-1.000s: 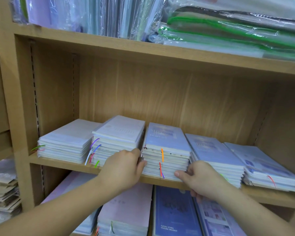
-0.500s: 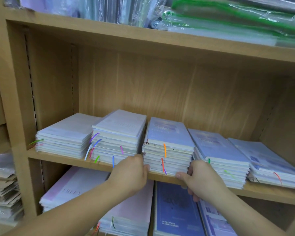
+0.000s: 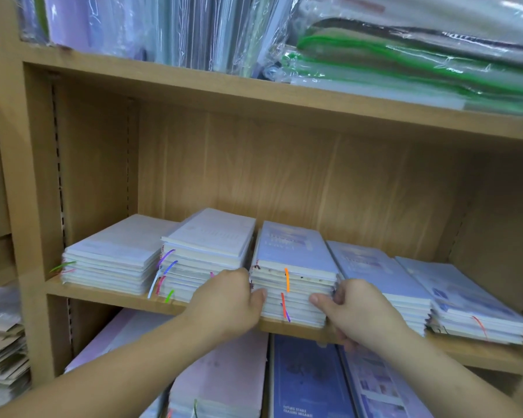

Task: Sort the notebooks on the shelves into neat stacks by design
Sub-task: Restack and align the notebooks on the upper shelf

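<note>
The left grip (image 3: 227, 300) and the right grip (image 3: 358, 312) bracket the front corners of the middle stack (image 3: 293, 257) of notebooks. Each thumb is pressed on the stack's front face. The other fingers curl toward its sides, into the narrow gaps beside the cream-topped stack (image 3: 212, 236) and the blue-covered stack (image 3: 375, 273). Both grips are closed on the pile, probably to square its edges or shift it as one block rather than to lift a single book. The stack sits at the front edge of the shelf (image 3: 109, 292), third of five from the left wall and tight against both neighbours. Its long axis runs from the front edge back toward the rear panel. The short end with the orange ribbon (image 3: 287, 280) faces the person, and the pale lilac cover faces up. The lower layers look slightly stepped, so a firm two-sided hold suits them.
</note>
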A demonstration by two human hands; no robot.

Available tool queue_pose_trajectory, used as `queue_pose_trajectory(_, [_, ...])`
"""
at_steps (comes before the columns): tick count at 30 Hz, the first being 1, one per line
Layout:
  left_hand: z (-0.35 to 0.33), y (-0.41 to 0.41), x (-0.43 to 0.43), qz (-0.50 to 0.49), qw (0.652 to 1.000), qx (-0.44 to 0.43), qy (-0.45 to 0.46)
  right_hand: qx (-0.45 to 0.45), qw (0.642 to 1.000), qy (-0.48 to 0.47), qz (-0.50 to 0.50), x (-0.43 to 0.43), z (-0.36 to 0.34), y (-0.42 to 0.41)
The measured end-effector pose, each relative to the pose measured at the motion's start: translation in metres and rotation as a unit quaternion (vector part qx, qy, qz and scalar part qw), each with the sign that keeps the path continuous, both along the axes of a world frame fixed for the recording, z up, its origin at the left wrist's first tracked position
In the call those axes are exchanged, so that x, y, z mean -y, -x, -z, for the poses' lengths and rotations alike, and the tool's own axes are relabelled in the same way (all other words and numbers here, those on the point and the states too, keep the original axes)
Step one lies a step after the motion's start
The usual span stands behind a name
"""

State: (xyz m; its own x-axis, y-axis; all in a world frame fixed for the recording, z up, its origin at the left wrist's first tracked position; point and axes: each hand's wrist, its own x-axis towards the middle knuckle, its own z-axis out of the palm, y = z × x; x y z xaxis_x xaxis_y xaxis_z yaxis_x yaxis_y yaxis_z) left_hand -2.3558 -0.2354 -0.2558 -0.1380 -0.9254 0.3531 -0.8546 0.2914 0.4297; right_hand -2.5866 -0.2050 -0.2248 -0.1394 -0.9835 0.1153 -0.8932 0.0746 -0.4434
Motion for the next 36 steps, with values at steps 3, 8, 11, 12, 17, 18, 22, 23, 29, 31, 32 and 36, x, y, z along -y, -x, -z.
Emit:
queue_pose_trajectory(3, [-0.004,0.0,0.001,-0.013,1.0,0.009,0.011,0.017,1.0,0.003,-0.015,0.005,-0.002,0.003])
queue_pose_trajectory(8, [0.003,-0.003,0.007,0.037,0.999,-0.039,-0.002,0.072,0.997,-0.006,-0.034,0.012,0.003,0.003])
queue_pose_trajectory(11, [0.004,-0.006,0.008,0.052,0.998,-0.034,-0.007,0.091,0.995,-0.003,-0.031,0.012,0.004,0.004])
queue_pose_trajectory(12, [0.002,-0.007,0.007,0.058,0.998,-0.026,-0.012,0.089,0.995,-0.005,-0.034,0.011,0.003,0.004])
queue_pose_trajectory(17, [-0.019,-0.008,-0.003,0.0,0.996,0.064,0.061,0.089,0.994,-0.046,-0.037,0.004,-0.013,0.005])
queue_pose_trajectory(18, [-0.023,-0.007,-0.004,-0.006,0.994,0.07,0.081,0.09,0.994,-0.048,-0.04,0.004,-0.018,0.004])
queue_pose_trajectory(22, [-0.03,-0.002,0.003,0.016,0.996,0.082,0.025,0.069,0.994,-0.058,-0.061,0.006,-0.03,0.004])
queue_pose_trajectory(23, [-0.03,-0.002,0.006,0.025,0.997,0.076,0.001,0.053,0.995,-0.057,-0.06,0.007,-0.031,0.004])
queue_pose_trajectory(29, [-0.028,0.002,0.016,0.015,0.997,0.078,-0.012,-0.083,0.995,-0.018,-0.056,0.012,-0.028,0.003])
queue_pose_trajectory(31, [-0.027,0.003,0.016,0.006,0.996,0.093,-0.011,-0.126,0.991,0.016,-0.049,0.011,-0.026,0.0])
queue_pose_trajectory(32, [-0.028,0.003,0.014,0.003,0.995,0.103,-0.011,-0.128,0.991,0.019,-0.046,0.011,-0.025,0.0])
queue_pose_trajectory(36, [-0.041,0.002,-0.004,-0.03,0.989,0.141,0.043,-0.034,0.998,-0.037,-0.049,0.003,-0.029,0.006])
